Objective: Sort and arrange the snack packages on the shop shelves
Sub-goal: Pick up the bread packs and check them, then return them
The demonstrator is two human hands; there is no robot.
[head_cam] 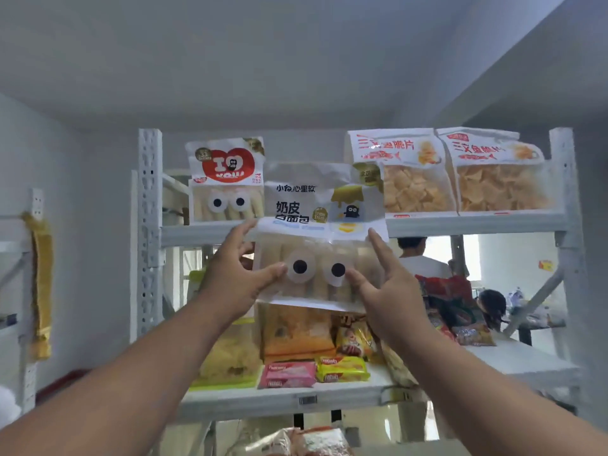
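Observation:
A white-and-clear bread package [316, 225] with two googly eyes is raised in front of the top shelf's [477, 222] front edge. My left hand [237, 274] pinches its left side, thumb on the front and fingers behind. On the package's right side my right hand [385, 291] lies with straight fingers, its thumb touching the front below one eye. A similar googly-eyed package [227, 182] with a red heart stands on the top shelf at the left. Two chip bags [404, 172] [496, 172] stand at its right.
The lower shelf [513, 360] holds a yellow-green bag [227, 357], an orange bag [296, 334], pink [286, 375] and yellow [342, 368] wafer packs, and more snacks at right. White uprights [149, 205] [562, 179] frame the rack. Two people are behind it.

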